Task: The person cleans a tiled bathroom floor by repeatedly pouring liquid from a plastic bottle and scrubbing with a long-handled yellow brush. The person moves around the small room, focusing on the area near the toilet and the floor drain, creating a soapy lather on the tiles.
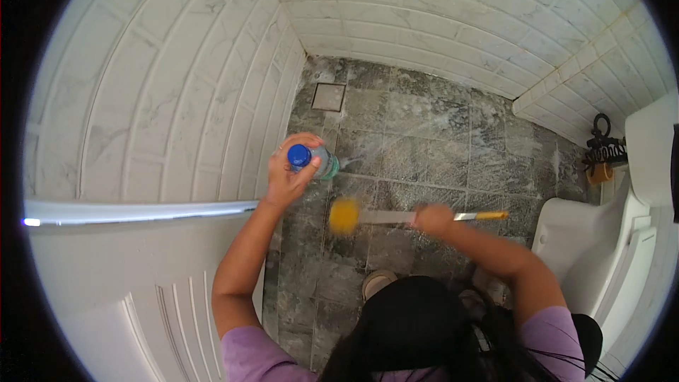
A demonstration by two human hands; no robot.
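My left hand (286, 175) grips a clear plastic bottle (324, 163) with a blue cap (299, 155) and a greenish base. The bottle tilts above the floor near the left wall, its cap towards me. Lower and to the right, my right hand (435, 219) is closed around the pale handle of a brush (384, 216). The brush's yellow head (345, 216) points left, blurred by motion, and the handle's far end is yellow. Whether the head touches the floor I cannot tell. Grey stone-look floor tiles (403, 156) beneath look wet, with whitish streaks.
A square floor drain (329, 97) lies near the back left corner. White tiled walls (414, 16) enclose the space. On the right stands a white toilet (562, 228), with a black wire rack (604, 148) behind it. A white panelled door (132, 286) is at left. My shoe (379, 282) shows below.
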